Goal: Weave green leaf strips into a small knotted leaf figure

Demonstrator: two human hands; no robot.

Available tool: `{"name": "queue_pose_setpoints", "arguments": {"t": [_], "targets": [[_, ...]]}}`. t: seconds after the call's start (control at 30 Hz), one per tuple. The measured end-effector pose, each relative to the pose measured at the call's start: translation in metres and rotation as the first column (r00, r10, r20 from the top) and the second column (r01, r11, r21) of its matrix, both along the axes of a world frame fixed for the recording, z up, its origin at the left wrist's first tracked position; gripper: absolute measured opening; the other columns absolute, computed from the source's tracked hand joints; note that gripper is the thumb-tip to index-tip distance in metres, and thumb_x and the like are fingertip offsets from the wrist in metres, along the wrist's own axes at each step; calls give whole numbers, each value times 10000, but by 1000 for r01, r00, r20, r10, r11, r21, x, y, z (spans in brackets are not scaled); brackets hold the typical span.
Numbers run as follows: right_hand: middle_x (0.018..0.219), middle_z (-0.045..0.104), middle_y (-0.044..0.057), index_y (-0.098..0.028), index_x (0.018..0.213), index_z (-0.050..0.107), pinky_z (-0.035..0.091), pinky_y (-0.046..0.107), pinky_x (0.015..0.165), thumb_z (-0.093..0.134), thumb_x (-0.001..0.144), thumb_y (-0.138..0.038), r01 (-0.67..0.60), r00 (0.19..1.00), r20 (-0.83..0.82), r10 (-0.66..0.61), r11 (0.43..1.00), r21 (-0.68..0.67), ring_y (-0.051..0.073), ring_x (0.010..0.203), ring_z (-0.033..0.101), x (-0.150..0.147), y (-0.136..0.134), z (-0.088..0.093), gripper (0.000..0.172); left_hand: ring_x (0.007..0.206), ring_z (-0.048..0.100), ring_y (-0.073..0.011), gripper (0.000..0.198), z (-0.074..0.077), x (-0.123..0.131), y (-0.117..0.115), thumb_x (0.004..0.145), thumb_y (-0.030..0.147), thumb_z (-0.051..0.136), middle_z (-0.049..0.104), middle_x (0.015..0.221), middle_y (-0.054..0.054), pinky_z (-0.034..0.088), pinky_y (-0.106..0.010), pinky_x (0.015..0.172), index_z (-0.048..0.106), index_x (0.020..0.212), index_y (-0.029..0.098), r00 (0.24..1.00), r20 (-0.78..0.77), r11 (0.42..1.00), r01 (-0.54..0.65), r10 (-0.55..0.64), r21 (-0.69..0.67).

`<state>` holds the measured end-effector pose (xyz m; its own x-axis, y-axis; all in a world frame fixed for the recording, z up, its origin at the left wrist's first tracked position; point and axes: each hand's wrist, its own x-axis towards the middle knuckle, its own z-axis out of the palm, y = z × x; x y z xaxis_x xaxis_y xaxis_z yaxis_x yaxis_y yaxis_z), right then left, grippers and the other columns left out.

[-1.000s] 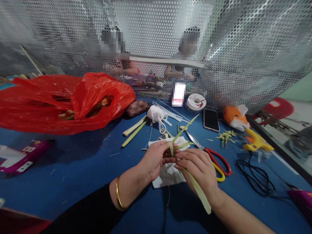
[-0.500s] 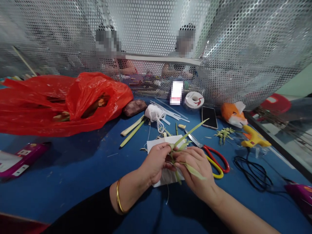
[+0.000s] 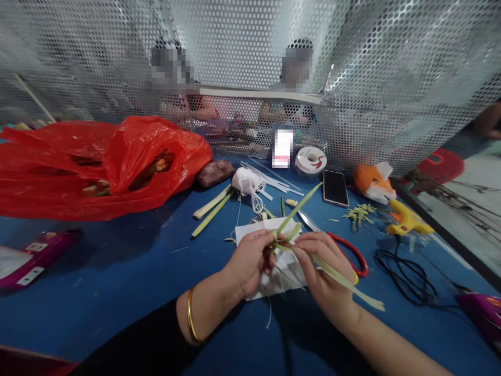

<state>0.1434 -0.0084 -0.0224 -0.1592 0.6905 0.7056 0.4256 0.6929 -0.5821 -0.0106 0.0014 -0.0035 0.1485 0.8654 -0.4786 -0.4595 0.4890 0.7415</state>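
Note:
My left hand (image 3: 248, 261), with a gold bangle on its wrist, pinches a small knot of green leaf strips (image 3: 285, 236) over a white sheet of paper (image 3: 280, 271) on the blue table (image 3: 129, 266). My right hand (image 3: 323, 266) grips one long pale green strip (image 3: 348, 284) that runs out to the right past the wrist. Another strip (image 3: 303, 204) sticks up and away from the knot. Red and yellow handled scissors (image 3: 354, 256) lie just behind my right hand.
A red plastic bag (image 3: 97, 167) lies at the back left, and a white thread bundle (image 3: 247, 183), leaf stalks (image 3: 213, 206), a phone (image 3: 335, 188), a tape roll (image 3: 311, 161), a yellow glue gun (image 3: 407, 222) with black cord (image 3: 407, 277) are scattered. Two people sit behind a perforated metal screen (image 3: 391, 78).
My right hand has pulled the long strip out to the right, so its free end now lies beyond the wrist instead of hanging down. My left hand stays pinched on the knot.

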Motion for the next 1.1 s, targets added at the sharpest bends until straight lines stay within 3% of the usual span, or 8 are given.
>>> {"name": "queue_pose_setpoints", "arguments": {"t": [0.17, 0.3, 0.43, 0.63, 0.87, 0.97, 1.03, 1.1], "targets": [[687, 608, 10, -198, 738, 639, 450, 273, 614, 609, 907, -238, -35, 992, -127, -6, 948, -316, 155, 641, 563, -3, 2, 1, 176, 349, 362, -13, 153, 6, -5, 1, 887, 169, 536, 644, 709, -3, 232, -160, 327, 667, 818, 130, 990, 137, 999, -15, 19, -31], [557, 570, -5, -187, 592, 585, 422, 251, 553, 653, 849, -408, -189, 952, -306, -33, 723, -665, 135, 556, 525, -6, 10, -1, 346, 352, 357, -16, 135, 5, -6, 2, 871, 143, 548, 629, 688, 7, 275, -171, 334, 676, 833, 125, 983, 179, 999, -29, 37, -46], [533, 569, -22, -166, 627, 619, 412, 233, 505, 756, 733, -512, -328, 896, -438, -75, 552, -767, 99, 467, 496, -8, 12, -3, 386, 367, 399, -25, 103, 4, -6, 2, 864, 161, 572, 662, 717, -18, 296, -168, 344, 669, 854, 127, 985, 170, 999, -26, 32, -38], [536, 597, -25, -164, 682, 626, 408, 227, 452, 841, 622, -515, -371, 852, -495, -170, 470, -801, 96, 424, 503, -11, 11, 0, 416, 430, 559, -76, 111, 0, -6, 2, 855, 190, 575, 697, 742, -63, 228, -164, 315, 666, 856, 126, 988, 144, 999, 43, -47, 27], [549, 583, -22, -169, 723, 622, 424, 245, 495, 758, 741, -494, -278, 905, -410, -118, 565, -777, 112, 471, 506, -7, 12, -3, 353, 537, 663, -104, 135, 5, -7, 3, 887, 187, 554, 738, 848, -109, 228, -142, 319, 667, 849, 123, 996, 91, 1000, -16, 16, 1], [566, 560, -16, -187, 722, 604, 429, 262, 525, 630, 885, -407, -121, 979, -203, -15, 759, -640, 133, 516, 520, -2, 9, -4, 276, 510, 654, -95, 158, 9, -7, 4, 901, 180, 530, 741, 854, -112, 249, -138, 324, 661, 834, 123, 999, 27, 999, -44, 44, -2], [660, 590, 11, -196, 772, 619, 457, 286, 579, 585, 927, -306, 5, 1000, -13, -12, 915, -403, 156, 598, 560, 1, 6, -2, 192, 501, 654, -93, 164, 10, -8, 4, 901, 182, 523, 743, 865, -112, 259, -138, 327, 660, 831, 124, 998, -27, 998, -54, 54, 10], [862, 653, 68, -206, 834, 632, 499, 337, 708, 585, 920, -204, 82, 989, 135, -69, 992, -97, 200, 777, 623, 4, 5, 1, 97, 503, 658, -95, 157, 9, -8, 5, 889, 182, 532, 744, 880, -115, 258, -138, 329, 663, 825, 124, 996, -72, 998, -53, 55, 29]]}}
